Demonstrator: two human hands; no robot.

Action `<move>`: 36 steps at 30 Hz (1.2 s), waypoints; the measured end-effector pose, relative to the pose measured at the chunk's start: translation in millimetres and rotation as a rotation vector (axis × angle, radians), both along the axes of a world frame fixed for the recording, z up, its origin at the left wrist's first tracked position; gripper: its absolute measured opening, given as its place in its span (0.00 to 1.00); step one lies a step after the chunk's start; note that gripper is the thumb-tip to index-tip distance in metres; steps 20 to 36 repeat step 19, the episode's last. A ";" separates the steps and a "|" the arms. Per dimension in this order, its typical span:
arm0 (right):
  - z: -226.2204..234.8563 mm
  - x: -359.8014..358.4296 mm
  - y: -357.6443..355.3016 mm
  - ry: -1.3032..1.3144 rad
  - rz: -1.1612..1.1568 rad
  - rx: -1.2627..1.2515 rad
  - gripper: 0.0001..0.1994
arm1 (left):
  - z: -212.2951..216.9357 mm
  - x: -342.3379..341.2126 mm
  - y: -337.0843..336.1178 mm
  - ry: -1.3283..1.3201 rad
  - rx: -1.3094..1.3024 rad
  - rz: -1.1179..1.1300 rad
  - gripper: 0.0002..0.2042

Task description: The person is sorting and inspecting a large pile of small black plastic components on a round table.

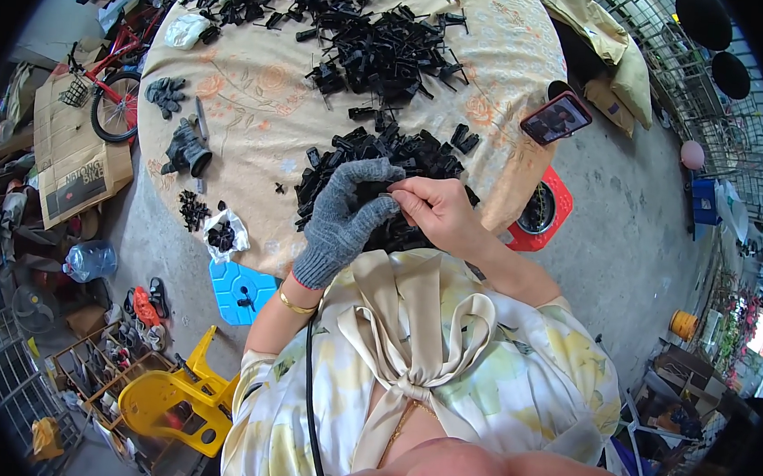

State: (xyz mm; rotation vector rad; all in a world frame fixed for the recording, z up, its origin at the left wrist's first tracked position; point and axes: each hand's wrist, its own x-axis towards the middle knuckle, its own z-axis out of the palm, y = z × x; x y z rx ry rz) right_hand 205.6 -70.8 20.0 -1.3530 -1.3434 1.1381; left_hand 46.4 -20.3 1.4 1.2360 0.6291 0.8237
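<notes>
My left hand, in a grey knitted glove, is closed with its fingertips pinched together. The bare fingers of my right hand pinch against the left fingertips. Whatever they hold between them is too small and covered to make out. Under and beyond both hands spreads a near pile of small black plastic parts. Farther back on the cloth-covered round table lies a bigger heap of black parts with thin stems. To the left is a small white bag with little black pieces in it.
Two grey gloves and a thin knife-like tool lie at the table's left. A phone stands at the right edge. Around the table are a red stool, a blue stool, a yellow chair and a bicycle.
</notes>
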 end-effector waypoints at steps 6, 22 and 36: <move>-3.3 -7.4 -2.8 0.111 -0.033 -0.028 0.07 | -6.3 -1.5 -3.1 0.055 0.224 0.076 0.15; -19.4 9.9 -3.8 0.013 -0.084 -0.037 0.12 | -6.1 2.4 -7.6 0.559 0.291 -0.017 0.33; -19.4 9.9 -3.8 0.013 -0.084 -0.037 0.12 | -6.1 2.4 -7.6 0.559 0.291 -0.017 0.33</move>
